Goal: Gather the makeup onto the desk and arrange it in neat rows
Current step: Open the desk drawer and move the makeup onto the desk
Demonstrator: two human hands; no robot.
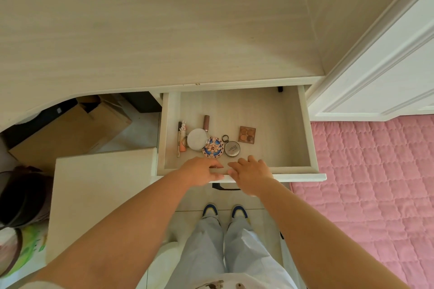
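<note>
The desk drawer (303, 129) stands pulled out, with makeup at its front left. There lie a white round compact (198, 139), a blue patterned compact (213, 147), a silver compact (232, 148), a small brown eyeshadow palette (247, 134), a pink lip tube (206, 122), a peach tube (183, 141) and a thin pencil (178, 139). My left hand (202, 171) and my right hand (252, 175) rest over the drawer's front edge, fingers spread, holding nothing. The pale wooden desk top (152, 30) lies beyond.
A white stool top (101, 195) sits left of the drawer. Cardboard boxes (70, 131) stand under the desk. A pink quilted cover (371, 183) lies to the right, below a white panelled door (380, 65). A dark bin (21, 197) is at far left.
</note>
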